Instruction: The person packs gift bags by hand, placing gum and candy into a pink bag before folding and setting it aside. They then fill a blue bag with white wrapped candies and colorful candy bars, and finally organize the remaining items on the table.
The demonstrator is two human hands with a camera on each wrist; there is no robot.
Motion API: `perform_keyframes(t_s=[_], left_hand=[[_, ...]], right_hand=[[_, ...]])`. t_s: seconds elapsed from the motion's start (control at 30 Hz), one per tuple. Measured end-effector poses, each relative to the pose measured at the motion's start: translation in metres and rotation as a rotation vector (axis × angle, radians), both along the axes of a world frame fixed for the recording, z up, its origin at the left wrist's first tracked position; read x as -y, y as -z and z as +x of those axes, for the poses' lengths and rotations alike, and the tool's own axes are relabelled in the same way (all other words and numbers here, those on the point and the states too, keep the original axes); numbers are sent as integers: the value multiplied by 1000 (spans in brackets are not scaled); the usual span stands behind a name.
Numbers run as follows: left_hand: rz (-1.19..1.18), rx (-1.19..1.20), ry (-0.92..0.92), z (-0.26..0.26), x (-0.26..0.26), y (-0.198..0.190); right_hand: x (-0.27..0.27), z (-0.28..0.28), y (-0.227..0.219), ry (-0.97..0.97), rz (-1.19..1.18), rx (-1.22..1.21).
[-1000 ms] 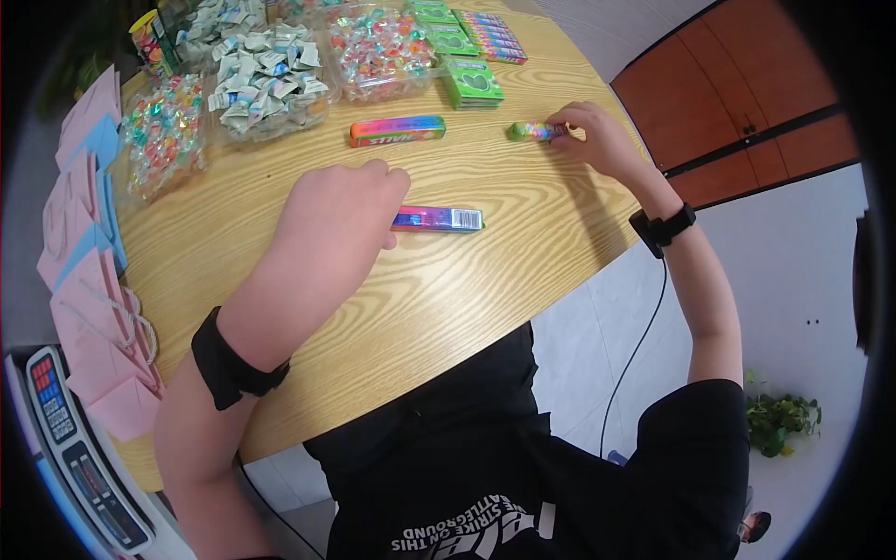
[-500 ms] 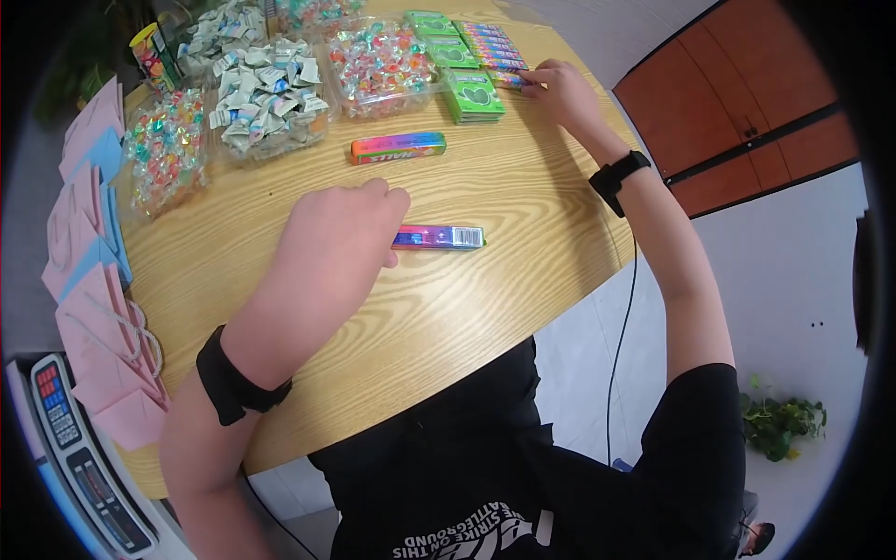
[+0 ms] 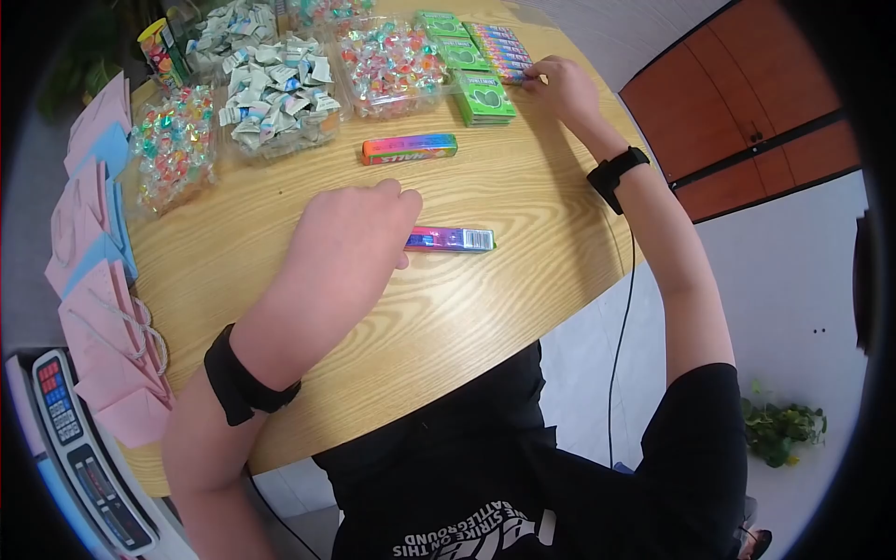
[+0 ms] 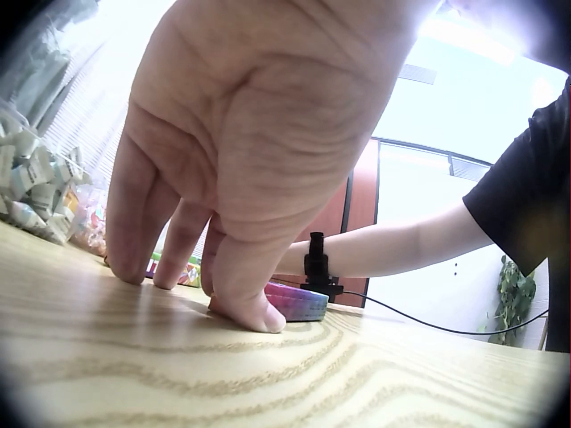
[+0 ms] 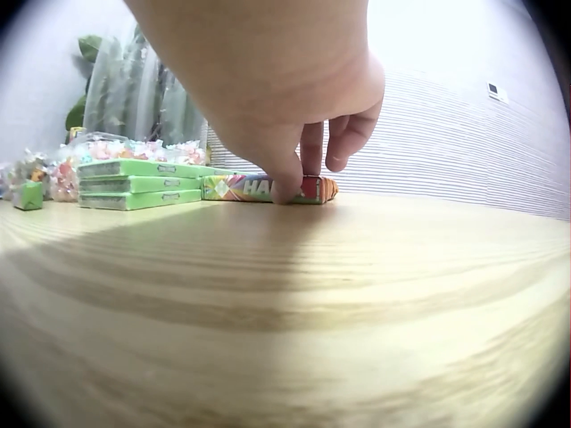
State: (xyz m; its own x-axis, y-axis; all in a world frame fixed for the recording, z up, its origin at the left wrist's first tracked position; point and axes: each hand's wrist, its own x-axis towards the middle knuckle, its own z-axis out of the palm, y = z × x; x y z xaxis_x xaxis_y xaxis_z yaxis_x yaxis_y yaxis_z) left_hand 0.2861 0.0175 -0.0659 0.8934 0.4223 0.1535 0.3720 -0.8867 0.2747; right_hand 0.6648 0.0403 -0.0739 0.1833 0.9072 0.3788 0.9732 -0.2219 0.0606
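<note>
My left hand [image 3: 355, 229] holds one end of a purple-blue candy stick pack [image 3: 453, 240] lying on the table, its barcode end sticking out to the right. In the left wrist view the thumb and fingertips come down to the wood around that pack [image 4: 303, 303]. At the far right my right hand [image 3: 567, 93] pinches a Halls candy stick pack [image 5: 254, 188] between thumb and fingers. That pack lies on the table at the near end of a row of similar packs [image 3: 495, 42]. Another Halls pack [image 3: 409, 149] lies in the middle.
Green mint boxes [image 3: 487, 96] are stacked beside the row of packs. Clear tubs hold wrapped candies [image 3: 390, 65] and white sachets [image 3: 280, 98]. Pink and blue paper bags [image 3: 107, 327] line the left edge, near a scale [image 3: 93, 467]. A yellow-topped can [image 3: 163, 51] stands behind.
My right hand has carried its pack away from me to the near end of the row of candy packs. My left hand keeps its grip on its own pack.
</note>
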Motion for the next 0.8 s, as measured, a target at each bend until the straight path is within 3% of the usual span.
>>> perform_keyframes(t_s=[0.27,0.4,0.47,0.57,0.8], left_hand=[[29,-8,15,-4,-2,1],[-2,-53,15,-4,-4,-8],[-16,-98,3,-3,-3,-10],[-33,-92,-64,0,-3,-11],[-48,-122,-104,2,-4,-13]], right_hand=[[30,-26,-2,-109,234,-27],[76,-86,-30,-365,-119,-361],[96,-121,-37,-623,-223,-355],[105,-149,-25,-760,-191,-271],[95,-146,-12,-679,-168,-173]])
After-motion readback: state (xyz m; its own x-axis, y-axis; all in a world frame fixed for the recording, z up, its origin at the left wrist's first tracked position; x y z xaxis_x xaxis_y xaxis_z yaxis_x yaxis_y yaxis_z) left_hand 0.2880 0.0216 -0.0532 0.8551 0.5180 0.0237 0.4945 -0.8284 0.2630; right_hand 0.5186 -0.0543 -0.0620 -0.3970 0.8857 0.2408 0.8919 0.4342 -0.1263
